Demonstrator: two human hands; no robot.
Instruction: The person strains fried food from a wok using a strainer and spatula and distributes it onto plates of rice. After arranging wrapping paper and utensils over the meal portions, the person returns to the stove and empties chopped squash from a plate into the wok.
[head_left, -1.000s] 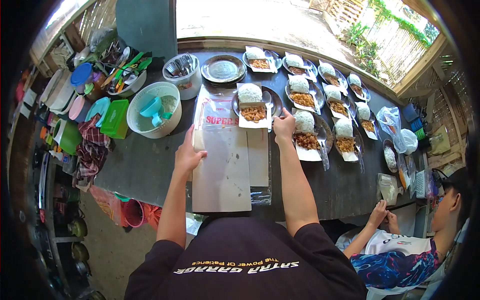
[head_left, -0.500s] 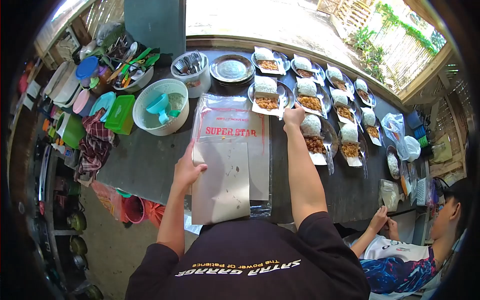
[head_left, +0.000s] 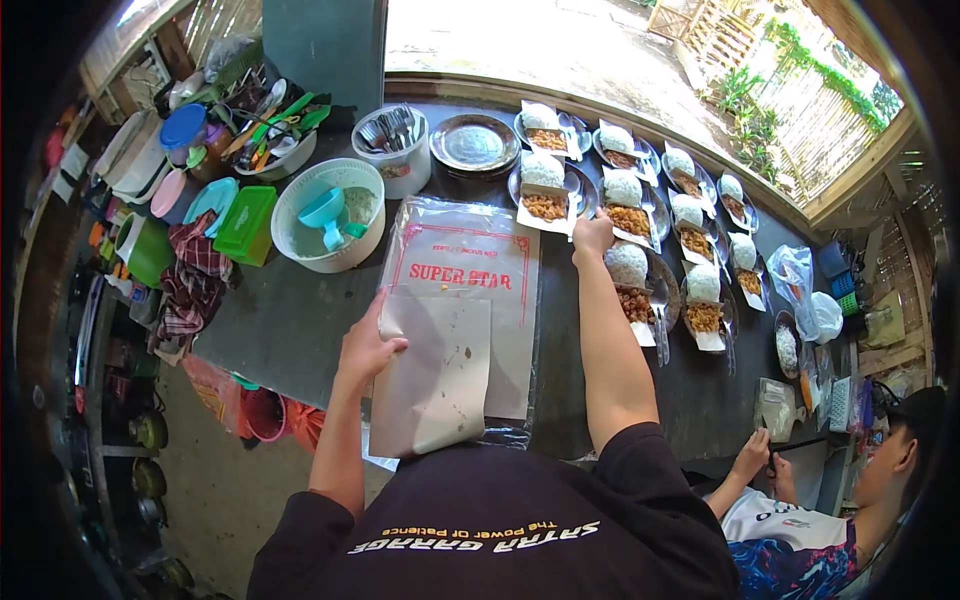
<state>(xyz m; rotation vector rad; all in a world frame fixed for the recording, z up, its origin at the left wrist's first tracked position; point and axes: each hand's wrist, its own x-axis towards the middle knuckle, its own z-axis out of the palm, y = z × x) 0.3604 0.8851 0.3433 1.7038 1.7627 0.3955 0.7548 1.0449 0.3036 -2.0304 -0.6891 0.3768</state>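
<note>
My left hand (head_left: 372,345) is closed on the left edge of a brown paper sheet (head_left: 435,375), thumb on top. The sheet's lower right corner curls up over a plastic-covered stack marked SUPER STAR (head_left: 461,260). My right hand (head_left: 593,235) is closed at the lower right rim of a dark plate (head_left: 580,190); the fingertips are partly hidden. On that plate are white rice (head_left: 542,169), brown food on paper (head_left: 546,207) and cutlery. Several similar plates stand close by on its right and behind it.
A white tub (head_left: 318,245) with a turquoise scoop, a cutlery bucket (head_left: 404,172) and stacked plates (head_left: 474,143) stand at the left and back. Plastic bags (head_left: 792,270) lie at the right. A person (head_left: 800,510) sits at the lower right, hands near the table edge.
My right hand has moved the plate of rice right, off the SUPER STAR stack, beside the other plates. The brown sheet in my left hand has shifted down and left, and its corner has curled.
</note>
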